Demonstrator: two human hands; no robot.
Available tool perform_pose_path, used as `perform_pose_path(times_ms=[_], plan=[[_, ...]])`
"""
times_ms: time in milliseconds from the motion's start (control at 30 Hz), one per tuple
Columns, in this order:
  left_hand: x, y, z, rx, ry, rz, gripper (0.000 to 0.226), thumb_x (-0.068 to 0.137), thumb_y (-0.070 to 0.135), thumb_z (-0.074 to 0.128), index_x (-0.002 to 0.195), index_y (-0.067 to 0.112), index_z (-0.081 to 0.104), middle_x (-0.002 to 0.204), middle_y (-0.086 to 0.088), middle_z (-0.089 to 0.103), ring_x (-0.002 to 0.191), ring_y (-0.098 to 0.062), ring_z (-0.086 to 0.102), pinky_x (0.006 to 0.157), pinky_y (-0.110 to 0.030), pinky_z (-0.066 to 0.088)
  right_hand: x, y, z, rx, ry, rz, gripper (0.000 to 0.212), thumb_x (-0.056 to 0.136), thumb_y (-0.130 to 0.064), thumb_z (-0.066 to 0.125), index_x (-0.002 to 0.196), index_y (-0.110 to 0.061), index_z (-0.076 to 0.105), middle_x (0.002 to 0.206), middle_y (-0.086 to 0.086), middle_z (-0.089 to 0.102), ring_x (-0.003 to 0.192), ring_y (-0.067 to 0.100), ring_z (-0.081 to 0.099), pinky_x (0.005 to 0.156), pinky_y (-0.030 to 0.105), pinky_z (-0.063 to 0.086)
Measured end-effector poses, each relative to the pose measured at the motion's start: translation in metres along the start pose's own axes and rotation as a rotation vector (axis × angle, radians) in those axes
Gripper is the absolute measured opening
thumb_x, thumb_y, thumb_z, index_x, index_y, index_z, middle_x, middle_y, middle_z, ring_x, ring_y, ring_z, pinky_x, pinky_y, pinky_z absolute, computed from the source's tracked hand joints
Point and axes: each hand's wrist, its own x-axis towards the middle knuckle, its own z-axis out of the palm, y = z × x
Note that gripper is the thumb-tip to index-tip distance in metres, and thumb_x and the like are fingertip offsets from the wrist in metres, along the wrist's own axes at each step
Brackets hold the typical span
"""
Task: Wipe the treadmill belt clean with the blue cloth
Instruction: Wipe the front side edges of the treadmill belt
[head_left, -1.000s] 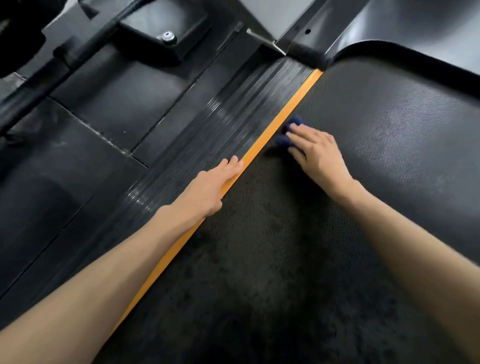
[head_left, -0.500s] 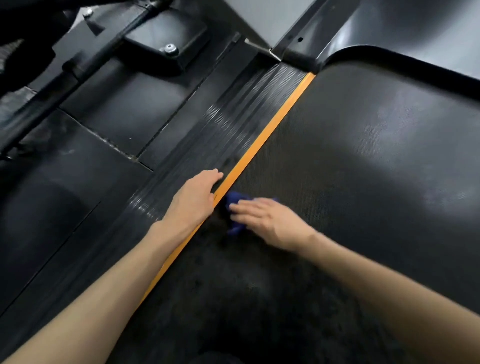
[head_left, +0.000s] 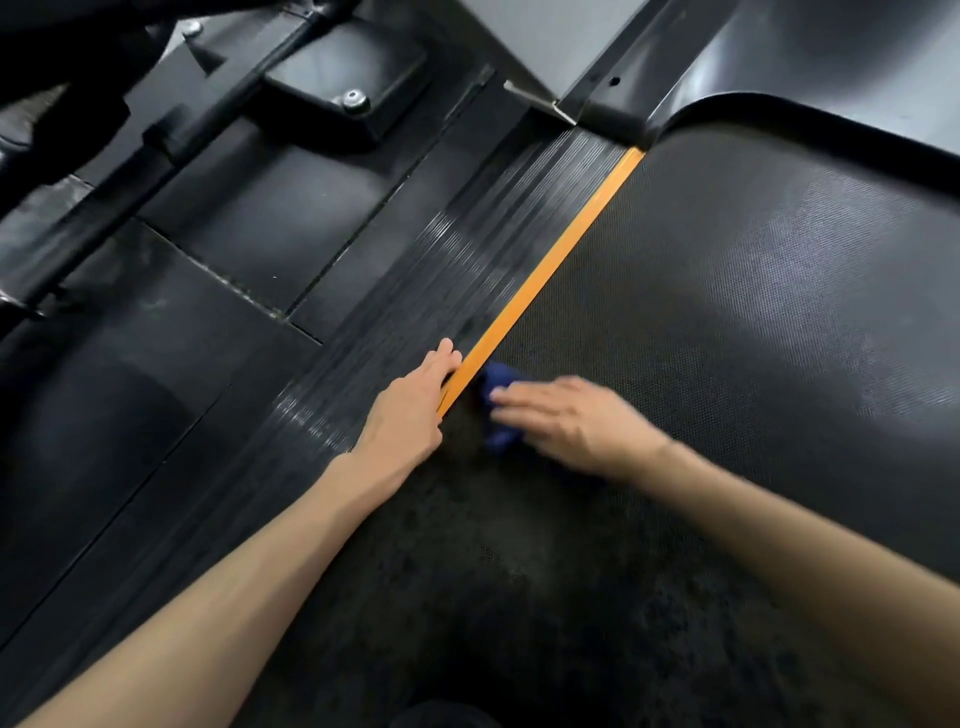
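Leaning over a treadmill, a person reaches both bare forearms in from the near edge of the treadmill belt (head_left: 727, 364). The nearest stretch of belt shows dull, mottled patches, most likely dust not yet lifted.

Just beyond them, at the belt's left edge, the right hand (head_left: 566, 421) lies flat on the blue cloth (head_left: 496, 410). Its fingers (head_left: 519, 400) are straight and close together, pressing the bunched cloth onto the belt. The hand is blurred, so where the thumb sits cannot be told. The cloth lies on the belt just beside the orange strip (head_left: 550, 265) that borders this edge.

Across the strip, the left hand (head_left: 410, 410) rests on the ribbed side rail (head_left: 415, 291). Its fingers (head_left: 441, 361) are straight and together and hold nothing, apparently bracing the body. Farther off, the belt looks even and lightly sheened up to the curved front hood (head_left: 831, 62).

The step in hand appears to be a stroke along the left edge. It would go best with the palm flat, so pressure spreads evenly over the cloth. The cloth should run tight against the orange strip, where grit tends to gather. Overlapping passes worked back toward the mottled near stretch would leave no gaps. Taking the body's weight on the left hand lets the right glide, since heavy pressure could drag the belt. The cloth will probably need refolding to a fresh face once it loads up.
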Motion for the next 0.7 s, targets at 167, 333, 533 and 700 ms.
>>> perform_pose_path(times_ms=[167,333,533,700], plan=[[0.005,0.005,-0.002,0.068,0.004,-0.067,0.082,0.084,0.0,0.061,0.147,0.027,0.017,0.14,0.003,0.048,0.095,-0.021,0.062,0.073,-0.029,0.047,-0.009,0.081,-0.028,-0.066,0.38,0.797,0.037,0.084,-0.01,0.055,0.119,-0.002,0.061,0.13,0.018,0.057,0.119,0.035,0.054,0.102,0.042,0.04],[0.002,0.009,0.001,0.109,0.019,-0.098,0.086,0.083,0.001,0.062,0.148,0.026,0.012,0.135,0.003,0.051,0.101,-0.024,0.061,0.083,-0.035,0.048,0.013,-0.066,0.023,0.061,0.189,0.47,0.027,0.081,-0.016,0.053,0.105,-0.017,0.064,0.105,0.007,0.066,0.098,0.027,0.064,0.08,0.038,0.045],[0.002,0.018,-0.002,0.199,0.028,-0.1,0.082,0.081,-0.002,0.06,0.147,0.021,0.017,0.122,-0.007,0.058,0.093,-0.028,0.061,0.076,-0.037,0.048,-0.026,-0.021,0.019,0.07,0.154,0.184,0.034,0.094,-0.021,0.045,0.123,-0.013,0.061,0.137,0.005,0.053,0.128,0.02,0.048,0.104,0.035,0.036],[0.001,0.018,0.0,0.172,0.017,-0.081,0.083,0.08,-0.006,0.058,0.146,0.019,0.016,0.138,0.0,0.048,0.09,-0.027,0.062,0.074,-0.036,0.048,-0.052,0.051,-0.021,-0.054,0.482,0.941,0.036,0.088,-0.017,0.047,0.116,-0.002,0.064,0.128,0.017,0.059,0.119,0.035,0.055,0.103,0.038,0.037]])
